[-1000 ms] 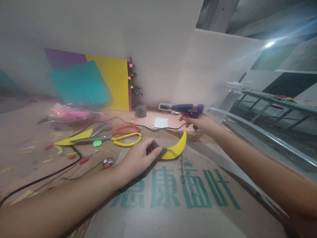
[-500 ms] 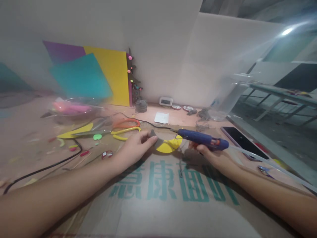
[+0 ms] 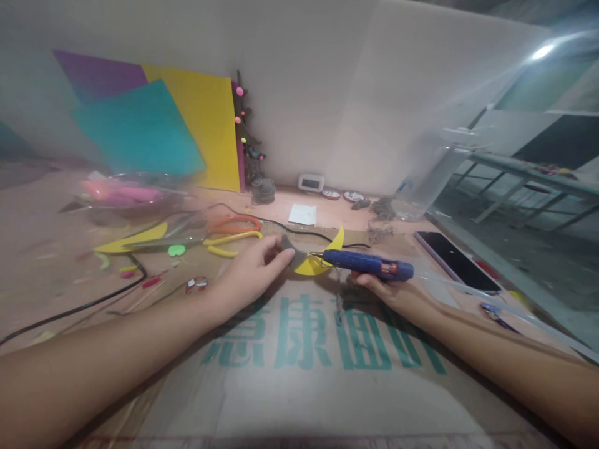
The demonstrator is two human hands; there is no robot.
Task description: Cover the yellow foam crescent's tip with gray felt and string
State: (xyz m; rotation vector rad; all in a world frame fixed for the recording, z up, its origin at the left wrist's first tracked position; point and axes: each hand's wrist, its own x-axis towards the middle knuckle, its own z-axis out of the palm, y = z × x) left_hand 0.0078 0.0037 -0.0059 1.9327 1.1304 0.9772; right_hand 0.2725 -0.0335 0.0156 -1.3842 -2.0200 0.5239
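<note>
My left hand (image 3: 250,274) pinches a small grey piece (image 3: 291,255) joined to a yellow crescent-shaped foam cutout (image 3: 322,259), which rests on a sheet of cardboard (image 3: 327,380) printed with green characters. My right hand (image 3: 388,293) grips a blue glue gun (image 3: 367,264) lying almost level. Its nozzle points left and touches the crescent close to the grey piece. A black cord runs from the gun area back across the table.
Orange and yellow scissors (image 3: 231,234) and foam scraps lie to the left. Coloured sheets (image 3: 154,125) lean on the wall behind. A dark phone (image 3: 456,260) lies to the right near a clear bottle (image 3: 423,187). A small clock (image 3: 311,182) stands at the back.
My right hand brought the glue gun down from the back of the table and moved its nozzle left onto the crescent. My left hand kept its hold on the piece.
</note>
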